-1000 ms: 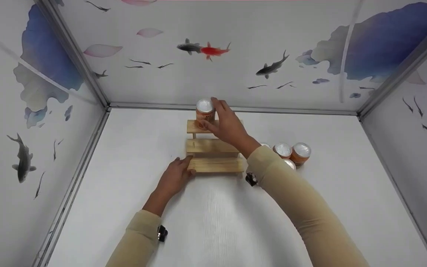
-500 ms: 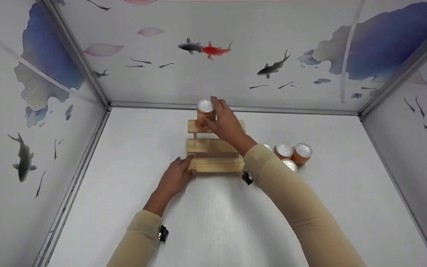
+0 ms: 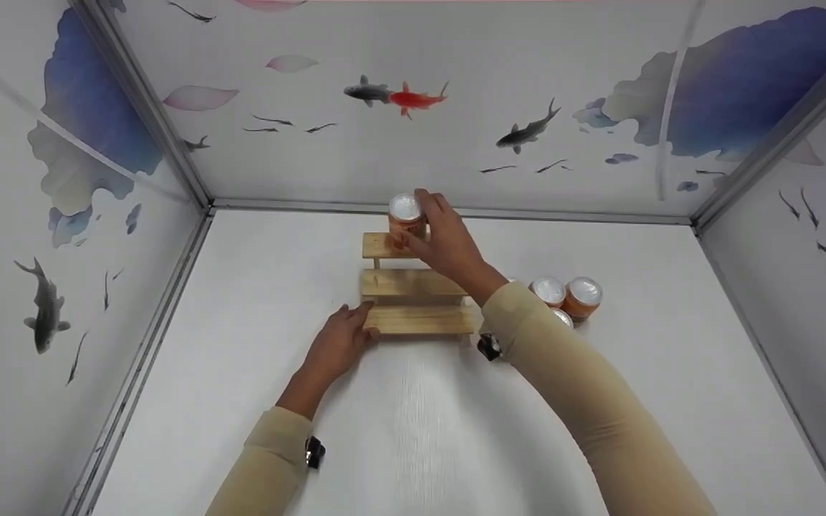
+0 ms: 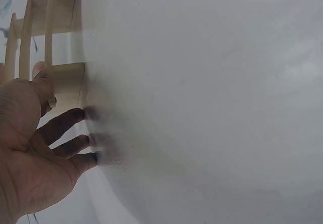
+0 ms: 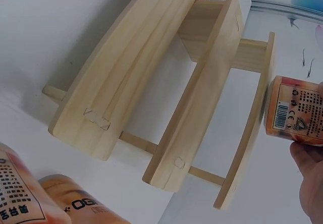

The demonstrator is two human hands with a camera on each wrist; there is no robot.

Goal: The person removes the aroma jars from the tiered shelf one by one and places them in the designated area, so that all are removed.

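A three-step wooden rack (image 3: 413, 283) stands mid-table. My right hand (image 3: 419, 223) grips an orange can with a white lid (image 3: 406, 210) upright at the top step, near its middle. In the right wrist view the can (image 5: 295, 110) has its base against the top board, with my fingers (image 5: 310, 181) round it. My left hand (image 3: 359, 320) lies at the left end of the lowest step, thumb on the wood. In the left wrist view its fingers (image 4: 70, 146) lie straight on the white tabletop beside the rack (image 4: 68, 80).
Three more orange cans (image 3: 584, 295) with white lids stand in a cluster right of the rack, partly hidden by my right sleeve. Fish-printed walls (image 3: 456, 107) close the table (image 3: 413, 430) in at the back and both sides.
My right hand has shifted the can a little to the right along the top step. The left hand and the rack have stayed put.
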